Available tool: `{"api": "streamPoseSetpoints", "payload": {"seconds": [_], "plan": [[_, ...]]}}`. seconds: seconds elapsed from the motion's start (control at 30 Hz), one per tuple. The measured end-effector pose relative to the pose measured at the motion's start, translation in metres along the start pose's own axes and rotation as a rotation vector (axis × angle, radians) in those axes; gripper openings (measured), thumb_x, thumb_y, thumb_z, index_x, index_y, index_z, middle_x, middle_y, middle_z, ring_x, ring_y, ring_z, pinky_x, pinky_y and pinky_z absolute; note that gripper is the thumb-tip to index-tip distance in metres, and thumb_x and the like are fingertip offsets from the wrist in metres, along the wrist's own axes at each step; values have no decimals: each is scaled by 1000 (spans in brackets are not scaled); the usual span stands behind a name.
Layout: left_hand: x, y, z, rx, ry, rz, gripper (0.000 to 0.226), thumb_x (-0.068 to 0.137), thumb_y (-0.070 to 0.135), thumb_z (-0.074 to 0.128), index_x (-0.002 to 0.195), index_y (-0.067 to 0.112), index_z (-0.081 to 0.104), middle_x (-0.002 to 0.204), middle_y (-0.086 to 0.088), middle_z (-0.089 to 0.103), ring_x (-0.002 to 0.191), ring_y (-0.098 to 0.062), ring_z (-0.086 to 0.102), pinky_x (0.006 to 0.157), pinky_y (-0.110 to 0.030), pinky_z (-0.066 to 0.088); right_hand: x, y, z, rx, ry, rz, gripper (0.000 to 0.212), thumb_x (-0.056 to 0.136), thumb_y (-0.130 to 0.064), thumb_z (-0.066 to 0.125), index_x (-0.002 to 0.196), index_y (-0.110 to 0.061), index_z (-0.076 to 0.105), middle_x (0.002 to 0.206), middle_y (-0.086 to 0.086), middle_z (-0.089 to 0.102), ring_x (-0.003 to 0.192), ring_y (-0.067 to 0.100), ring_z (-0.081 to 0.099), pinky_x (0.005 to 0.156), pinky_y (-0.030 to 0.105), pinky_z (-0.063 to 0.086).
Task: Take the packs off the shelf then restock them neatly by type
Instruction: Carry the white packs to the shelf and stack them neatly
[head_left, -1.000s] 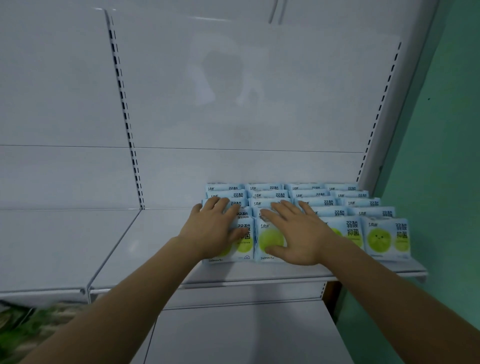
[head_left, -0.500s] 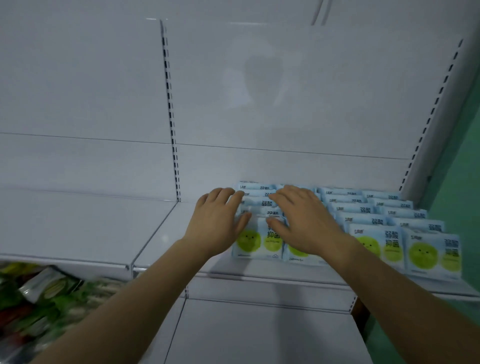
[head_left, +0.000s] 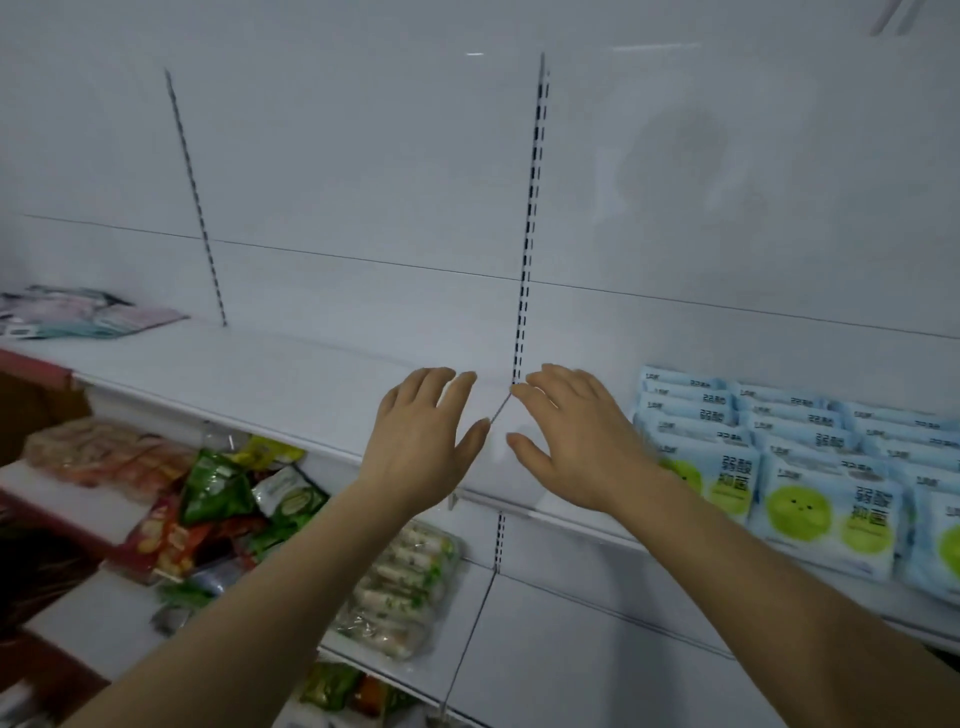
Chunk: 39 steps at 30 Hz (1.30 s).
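Light-blue packs (head_left: 810, 467) with green circles lie in neat overlapping rows on the right part of the white shelf (head_left: 291, 384). My left hand (head_left: 423, 441) and my right hand (head_left: 576, 441) hover side by side over the bare shelf, left of the packs. Both hands have spread, straight fingers and hold nothing. My right wrist overlaps the nearest blue pack's left edge.
Pink and grey flat packs (head_left: 83, 314) lie at the shelf's far left. On the lower shelf sit green and red snack bags (head_left: 228, 499), an orange pack (head_left: 104, 452) and a clear pack of rolls (head_left: 405, 577). Slotted uprights run up the white back panel.
Both hands have lifted off the blue packs and moved left over the bare shelf. The view has swung left, bringing the lower snack bags and far-left packs into sight.
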<state>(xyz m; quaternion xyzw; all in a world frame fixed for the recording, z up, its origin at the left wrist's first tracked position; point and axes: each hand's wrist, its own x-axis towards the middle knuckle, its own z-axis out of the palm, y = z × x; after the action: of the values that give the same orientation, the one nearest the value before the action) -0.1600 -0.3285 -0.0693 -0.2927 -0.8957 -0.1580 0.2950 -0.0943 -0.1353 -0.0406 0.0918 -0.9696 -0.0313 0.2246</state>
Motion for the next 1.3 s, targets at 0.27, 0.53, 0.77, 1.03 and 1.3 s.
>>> {"api": "streamPoseSetpoints", "payload": {"seconds": [0.27, 0.53, 0.77, 1.03, 1.3], "plan": [[-59, -121, -67, 118, 4, -136, 59, 97, 52, 39, 144, 16, 45, 143, -10, 50, 135, -31, 41, 105, -50, 43, 65, -136, 16, 28, -21, -125, 74, 93, -58, 20, 147, -15, 44, 151, 11, 45, 145, 31, 32, 120, 50, 24], [-160, -265, -136, 253, -45, -396, 57, 99, 53, 43, 147, 23, 37, 151, -4, 40, 143, -26, 30, 115, -48, 32, 132, -313, 49, 138, -46, -325, 70, 92, -56, 26, 149, -17, 40, 153, 9, 40, 147, 29, 26, 121, 48, 19], [-248, -381, -173, 361, -95, -661, 59, 99, 56, 40, 151, 30, 28, 156, 1, 34, 146, -24, 24, 117, -47, 30, 188, -470, 101, 175, -64, -572, 67, 93, -58, 29, 149, -21, 36, 151, 7, 41, 140, 28, 34, 118, 49, 25], [-329, -520, -172, 435, -262, -927, 63, 100, 55, 40, 154, 28, 24, 159, 0, 28, 148, -25, 21, 117, -47, 31, 261, -622, 204, 332, -150, -810, 64, 100, -54, 37, 155, -22, 28, 158, 5, 33, 148, 27, 22, 121, 47, 18], [-363, -644, -148, 415, -392, -1079, 60, 100, 55, 42, 152, 27, 30, 155, 2, 34, 144, -23, 27, 112, -41, 35, 339, -729, 309, 367, -327, -923, 62, 101, -49, 38, 155, -21, 25, 158, 5, 30, 149, 26, 20, 122, 47, 18]]}}
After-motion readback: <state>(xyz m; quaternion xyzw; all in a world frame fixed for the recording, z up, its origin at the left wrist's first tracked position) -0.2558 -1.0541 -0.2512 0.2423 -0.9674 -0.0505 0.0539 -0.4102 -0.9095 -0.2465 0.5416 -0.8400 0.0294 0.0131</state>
